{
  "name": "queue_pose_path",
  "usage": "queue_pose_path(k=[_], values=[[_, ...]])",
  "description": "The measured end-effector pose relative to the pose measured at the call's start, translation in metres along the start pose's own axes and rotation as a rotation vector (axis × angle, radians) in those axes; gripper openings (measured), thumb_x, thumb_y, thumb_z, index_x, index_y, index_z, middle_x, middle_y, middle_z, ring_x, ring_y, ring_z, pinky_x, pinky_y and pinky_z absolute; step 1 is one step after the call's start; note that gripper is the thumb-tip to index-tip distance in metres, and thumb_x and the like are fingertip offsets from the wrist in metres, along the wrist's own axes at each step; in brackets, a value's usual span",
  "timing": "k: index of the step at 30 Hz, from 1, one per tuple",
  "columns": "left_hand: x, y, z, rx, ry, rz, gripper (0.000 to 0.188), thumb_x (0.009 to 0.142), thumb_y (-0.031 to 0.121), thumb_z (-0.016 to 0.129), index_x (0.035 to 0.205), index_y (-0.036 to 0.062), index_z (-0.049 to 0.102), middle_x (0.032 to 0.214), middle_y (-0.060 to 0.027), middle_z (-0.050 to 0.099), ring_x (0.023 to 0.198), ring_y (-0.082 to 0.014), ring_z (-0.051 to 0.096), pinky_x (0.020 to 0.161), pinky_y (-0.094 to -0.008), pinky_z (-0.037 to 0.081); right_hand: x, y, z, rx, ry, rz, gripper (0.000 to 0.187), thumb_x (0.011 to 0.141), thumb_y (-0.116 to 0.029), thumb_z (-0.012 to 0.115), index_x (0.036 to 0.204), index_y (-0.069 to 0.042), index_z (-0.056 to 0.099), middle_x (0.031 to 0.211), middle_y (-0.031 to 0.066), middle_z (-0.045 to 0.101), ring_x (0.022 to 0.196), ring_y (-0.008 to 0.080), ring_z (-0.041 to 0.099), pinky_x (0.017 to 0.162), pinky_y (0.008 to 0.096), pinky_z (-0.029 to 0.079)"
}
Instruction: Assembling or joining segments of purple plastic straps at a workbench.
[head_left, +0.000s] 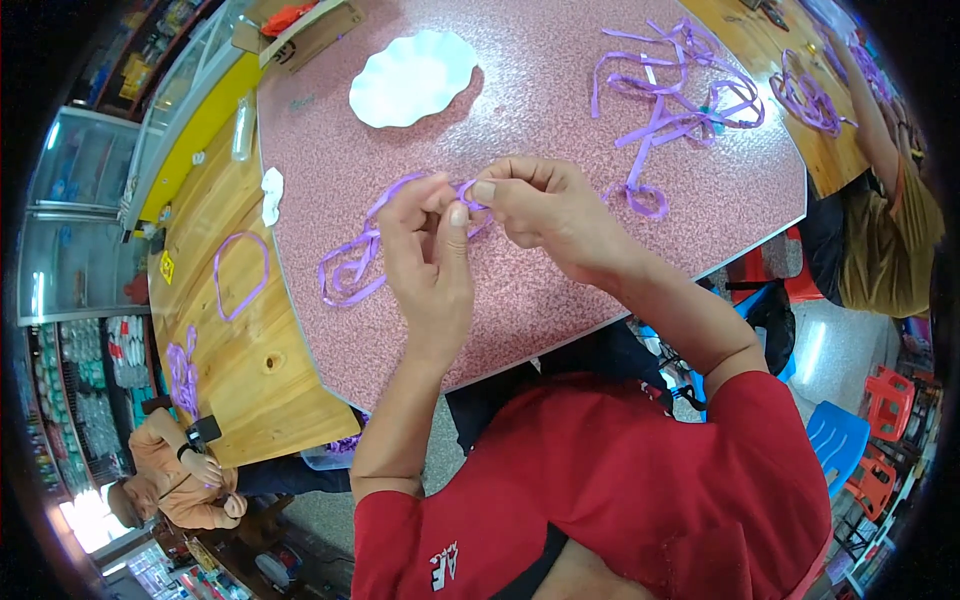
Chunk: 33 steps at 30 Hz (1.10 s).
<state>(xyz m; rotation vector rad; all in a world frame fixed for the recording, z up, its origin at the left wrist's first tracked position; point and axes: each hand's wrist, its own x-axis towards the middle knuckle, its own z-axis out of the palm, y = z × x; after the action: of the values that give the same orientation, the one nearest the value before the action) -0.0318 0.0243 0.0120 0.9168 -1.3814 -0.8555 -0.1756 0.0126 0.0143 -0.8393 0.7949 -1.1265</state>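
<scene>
In front of my chest, over the pink speckled table [540,330], both hands meet at a thin purple ribbon [466,192]. My left hand [432,255] pinches it, thumb raised and fingers curled. Close on its right, my right hand [548,212] grips the same ribbon between thumb and forefinger, where a small loop shows. The fingers partly hide how the ribbon is crossed. Its slack trails left and lies in loose loops [345,298] on the tabletop beside my left wrist.
A white scalloped dish [415,80] sits at the far side. Tangled purple ribbons [665,95] lie far right, with another coil [808,105] beyond. A purple ring [217,270] rests on the wooden table at left. One person [180,465] sits lower left, another [890,220] at right.
</scene>
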Motion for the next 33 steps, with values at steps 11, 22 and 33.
queue_pose_path(k=[11, 22, 33], values=[[0.018, -0.020, -0.023, 0.565, -0.122, 0.585, 0.020, 0.084, -0.002, 0.068, 0.104, 0.0032, 0.063, 0.099, -0.0125, 0.062, 0.092, -0.0239, 0.060, 0.082, -0.0323, 0.047, -0.003, -0.010, -0.007, -0.135, -0.009, 0.020, 0.015, 0.093, -0.016, 0.063, 0.100, -0.003, 0.067, 0.074, -0.0056, 0.054, 0.056, -0.0007, 0.039, 0.048, 0.0175, 0.029], [0.015, -0.020, -0.014, 0.431, -0.121, 0.442, 0.014, 0.083, 0.000, 0.068, 0.095, 0.0027, 0.060, 0.092, -0.0138, 0.060, 0.086, -0.0293, 0.060, 0.077, -0.0376, 0.048, -0.007, -0.007, -0.016, -0.548, 0.019, -0.336, 0.016, 0.087, -0.012, 0.069, 0.099, 0.000, 0.070, 0.080, 0.0031, 0.067, 0.074, 0.0074, 0.060, 0.065, 0.0256, 0.050], [0.010, -0.020, -0.011, 0.408, -0.177, 0.398, 0.013, 0.085, -0.001, 0.066, 0.095, 0.0024, 0.059, 0.096, -0.0116, 0.060, 0.092, -0.0236, 0.059, 0.084, -0.0343, 0.045, -0.006, -0.011, -0.022, -0.558, -0.032, -0.114, 0.013, 0.089, -0.009, 0.070, 0.100, -0.001, 0.070, 0.084, -0.0028, 0.064, 0.077, 0.0031, 0.055, 0.067, 0.0209, 0.045]])
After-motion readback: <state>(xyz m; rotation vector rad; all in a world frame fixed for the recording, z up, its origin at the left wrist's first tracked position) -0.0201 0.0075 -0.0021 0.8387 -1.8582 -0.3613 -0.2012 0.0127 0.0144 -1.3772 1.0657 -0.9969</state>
